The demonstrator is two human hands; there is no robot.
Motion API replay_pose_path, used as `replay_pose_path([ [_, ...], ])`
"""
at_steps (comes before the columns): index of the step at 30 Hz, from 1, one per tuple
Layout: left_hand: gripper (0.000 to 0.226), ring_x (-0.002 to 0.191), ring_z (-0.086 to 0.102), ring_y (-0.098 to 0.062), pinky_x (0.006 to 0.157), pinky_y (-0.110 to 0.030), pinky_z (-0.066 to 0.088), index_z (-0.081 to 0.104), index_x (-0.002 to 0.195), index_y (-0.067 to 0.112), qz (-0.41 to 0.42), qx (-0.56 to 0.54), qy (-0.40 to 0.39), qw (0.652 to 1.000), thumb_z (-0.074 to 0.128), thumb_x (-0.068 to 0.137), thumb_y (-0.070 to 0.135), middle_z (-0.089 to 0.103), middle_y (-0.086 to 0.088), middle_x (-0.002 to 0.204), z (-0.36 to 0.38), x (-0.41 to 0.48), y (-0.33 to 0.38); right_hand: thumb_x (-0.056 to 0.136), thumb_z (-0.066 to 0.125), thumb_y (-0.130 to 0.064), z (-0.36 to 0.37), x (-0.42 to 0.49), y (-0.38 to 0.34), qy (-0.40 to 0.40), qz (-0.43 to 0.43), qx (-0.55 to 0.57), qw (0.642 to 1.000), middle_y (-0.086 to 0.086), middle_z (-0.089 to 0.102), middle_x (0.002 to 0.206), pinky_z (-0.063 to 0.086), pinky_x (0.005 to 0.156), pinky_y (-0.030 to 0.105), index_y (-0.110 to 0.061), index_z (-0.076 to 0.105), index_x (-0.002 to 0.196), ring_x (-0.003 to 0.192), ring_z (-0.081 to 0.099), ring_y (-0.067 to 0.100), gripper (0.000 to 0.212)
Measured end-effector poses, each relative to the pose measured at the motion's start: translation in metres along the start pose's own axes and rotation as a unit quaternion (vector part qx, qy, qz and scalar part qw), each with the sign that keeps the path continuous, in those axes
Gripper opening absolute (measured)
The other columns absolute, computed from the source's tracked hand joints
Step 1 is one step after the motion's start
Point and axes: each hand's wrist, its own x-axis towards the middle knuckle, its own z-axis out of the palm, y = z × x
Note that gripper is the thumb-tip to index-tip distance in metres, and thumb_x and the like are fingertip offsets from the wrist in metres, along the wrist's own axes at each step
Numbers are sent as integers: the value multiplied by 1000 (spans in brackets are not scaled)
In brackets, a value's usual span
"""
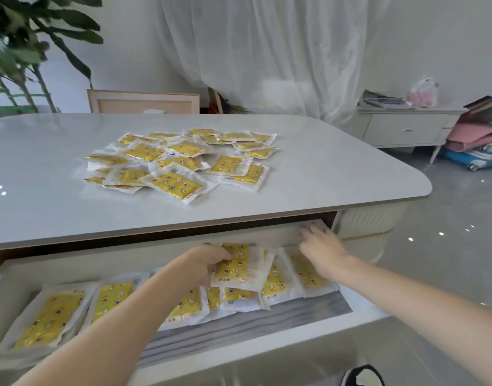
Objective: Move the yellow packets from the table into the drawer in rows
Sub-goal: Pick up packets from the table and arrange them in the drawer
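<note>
Seen from my remote station: my left hand [208, 263] hangs over the middle of the open drawer [281, 344], thumb on top and fingers curled beneath a small stack of yellow packets [236, 270], clamped firmly on it. My right hand [321, 247] reaches into the drawer's back right corner, where its fingers blur against something pale, and I cannot tell whether they are spread or pinching. A row of packets [108, 296] lies across the drawer from its left end to its right, neat at the left and overlapping untidily under the held stack. A bare grey strip shows along the drawer's front. Above the drawer, on the table [322, 176], a loose pile of packets [180, 160] has yet to be moved. In my judgement the step in hand is finishing the right end of this row. To do it well I would pass one packet at a time from the stack to the right hand and lay each flat, with its long edge square to the drawer's back wall. The crowded ones at the middle need straightening before a second row starts on the bare strip. The glossy wrappers look slippery, so the stack wants a steady grip.
</note>
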Motion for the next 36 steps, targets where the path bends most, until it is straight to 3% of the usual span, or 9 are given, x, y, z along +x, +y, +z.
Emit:
replay_pose_path([
  [3,5,82,63,-28,92,-44,51,54,94,0,10,50,6,999,55,94,5,65,-15,87,-2,2,0,84,60,-11,4,-5,-6,-55,-59,108,991,5,40,130,46,92,36,-17,59,125,126,39,27,42],
  [7,10,84,65,-29,81,-41,55,55,101,0,16,74,12,997,57,92,5,66,-17,99,-4,2,-1,78,75,-30,9,-8,-10,-144,-95,111,979,5,31,144,43,102,38,-21,32,148,134,33,27,82],
  [13,23,92,65,-30,81,-43,55,55,113,-1,34,52,24,998,59,91,4,66,-20,114,-4,-1,-4,70,83,-22,7,-2,-1,-200,-100,83,971,4,33,150,41,106,38,-17,28,150,135,39,26,97],
  [16,9,85,65,-29,93,-47,50,56,101,-1,0,-21,-2,1000,56,93,2,67,-18,100,-2,-3,-4,77,74,-10,-6,-4,-2,-174,-88,222,955,1,42,147,43,104,33,-21,26,151,131,46,23,89],
  [18,6,82,64,-28,95,-49,48,56,98,-1,-15,-79,-17,997,53,94,2,66,-18,93,-1,-5,-3,90,53,-4,-17,-3,-8,-124,-39,406,904,1,48,144,45,100,27,-14,40,145,127,50,19,57],
  [21,5,80,64,-28,96,-49,48,55,98,0,-10,-122,-25,992,53,94,2,66,-18,90,0,-7,0,98,42,-10,-28,-2,-23,-125,36,635,762,5,68,105,52,72,27,-5,63,113,85,63,17,27],
  [24,4,85,63,-28,93,-46,48,54,93,-1,-9,-130,-26,991,53,94,3,65,-18,85,2,-13,2,99,39,-16,-33,-3,-35,-116,83,729,669,6,64,85,51,63,28,-10,60,92,69,60,18,24],
  [28,12,87,64,-27,87,-42,48,56,85,-1,-5,-115,-32,993,52,95,5,69,-16,65,2,-20,0,101,39,-33,-31,-5,-41,-151,83,799,576,9,64,86,54,67,28,-11,62,100,74,60,20,32],
  [36,19,83,64,-24,91,-41,50,58,110,3,20,-16,-38,999,58,92,6,68,-12,93,-2,-15,-1,95,52,-4,-17,-8,-22,-129,154,708,677,8,54,74,47,54,26,-7,53,86,60,52,17,10],
])
